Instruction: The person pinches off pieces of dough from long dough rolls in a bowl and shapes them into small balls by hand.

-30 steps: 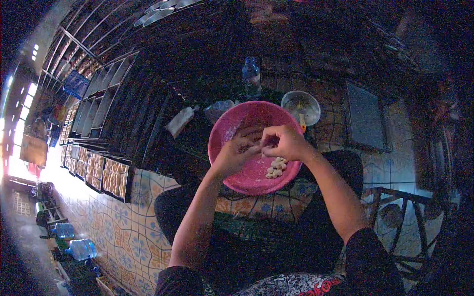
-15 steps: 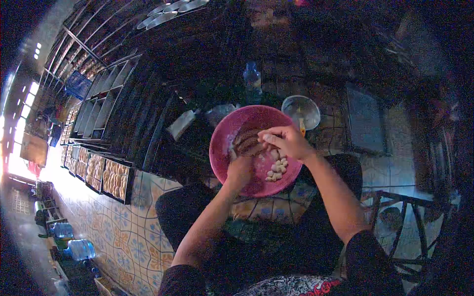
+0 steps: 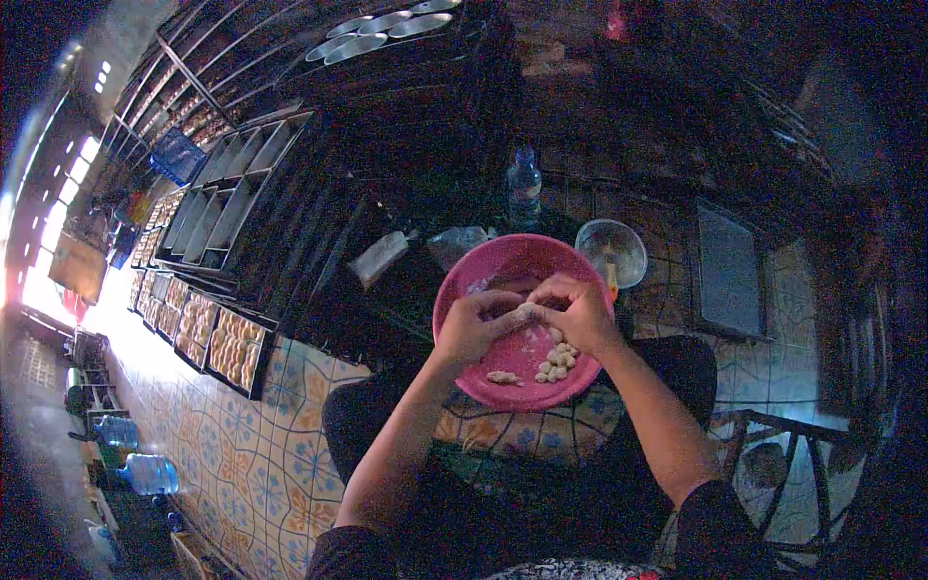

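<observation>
Over a pink basin [image 3: 474, 263], both of my hands come together at the fingertips around a small pale lump of dough [image 3: 528, 311]. My left hand [image 3: 471, 329] pinches it from the left, and my right hand [image 3: 583, 317] pinches it from the right. Small pale dough balls [image 3: 558, 365] lie clustered at the basin's lower right. A loose, irregular bit of dough [image 3: 504, 378] rests near the front of the basin. My hands hide much of the basin's middle and whatever lies behind them.
Beyond the basin stand a metal bowl [image 3: 628, 244] with a handled tool, a plastic bottle [image 3: 525, 184] and clear plastic bags [image 3: 382, 257]. Trays of buns [image 3: 237, 350] line the left. A dark metal frame [image 3: 797, 474] stands at right, and water jugs [image 3: 150, 474] at far left.
My left hand has lifted from the basin's left side and met my right hand over the middle. The bit of dough at the front is now visible. The whole view has shifted slightly.
</observation>
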